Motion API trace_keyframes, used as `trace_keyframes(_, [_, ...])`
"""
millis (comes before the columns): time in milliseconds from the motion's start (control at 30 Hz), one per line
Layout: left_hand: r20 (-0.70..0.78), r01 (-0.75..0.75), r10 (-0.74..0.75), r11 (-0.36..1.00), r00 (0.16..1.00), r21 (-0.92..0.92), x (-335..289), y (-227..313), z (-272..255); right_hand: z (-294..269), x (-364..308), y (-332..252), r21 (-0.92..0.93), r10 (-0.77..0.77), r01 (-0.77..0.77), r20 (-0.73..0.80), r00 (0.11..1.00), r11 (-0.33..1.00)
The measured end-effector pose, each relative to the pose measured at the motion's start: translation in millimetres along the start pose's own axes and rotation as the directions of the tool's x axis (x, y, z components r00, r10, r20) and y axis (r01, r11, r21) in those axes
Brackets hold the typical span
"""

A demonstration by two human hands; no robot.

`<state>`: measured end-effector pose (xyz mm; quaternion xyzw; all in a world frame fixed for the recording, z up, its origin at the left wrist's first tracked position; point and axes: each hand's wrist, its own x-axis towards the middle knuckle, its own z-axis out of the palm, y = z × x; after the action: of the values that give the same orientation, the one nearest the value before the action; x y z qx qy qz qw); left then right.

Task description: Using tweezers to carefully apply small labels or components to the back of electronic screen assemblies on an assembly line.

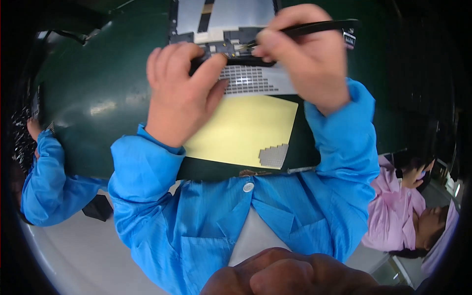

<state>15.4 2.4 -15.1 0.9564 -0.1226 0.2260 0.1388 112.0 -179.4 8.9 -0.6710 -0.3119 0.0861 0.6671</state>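
Observation:
An opened tablet-like device (231, 14), with a silvery panel, a black strip and dark internal parts, lies at the top middle. My left hand (179, 88) grips its near left edge, the thumb and fingers curled over the dark rim. Black tweezers (317, 28) are pinched in my right hand (314, 59), which is slightly blurred. Their tips meet or hover over the parts along the device's near edge; contact is hard to tell. Under my hands lies a pale sheet with rows of small dark rectangles (246, 79). Nearer me is a yellow sheet (236, 125) with a grey gridded patch (274, 156) at its corner.
All this rests on a dark green tabletop (103, 93). A small labelled piece (349, 40) sits right of the device. At the far left is another person's blue sleeve (49, 167) and hand; a person in pink (393, 206) is at the right.

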Motion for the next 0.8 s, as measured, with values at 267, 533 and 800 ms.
trace_keyframes(267, [0.201, -0.151, 0.371, 0.729, 0.907, -0.668, -14, 24, -3, -5, -116, -26, 0.286, 0.716, -0.714, 0.120, 0.688, 0.639])
trace_keyframes(533, [0.274, -0.196, 0.385, 0.825, 0.881, -0.530, -16, 28, 10, -3, -122, -20, -0.013, 0.598, -0.604, 0.155, 0.786, 0.797])
trace_keyframes(800, [0.233, -0.228, 0.399, 0.816, 0.887, -0.530, -9, 18, 10, -6, -112, -18, -0.134, 0.465, -0.446, 0.194, 0.864, 0.885])
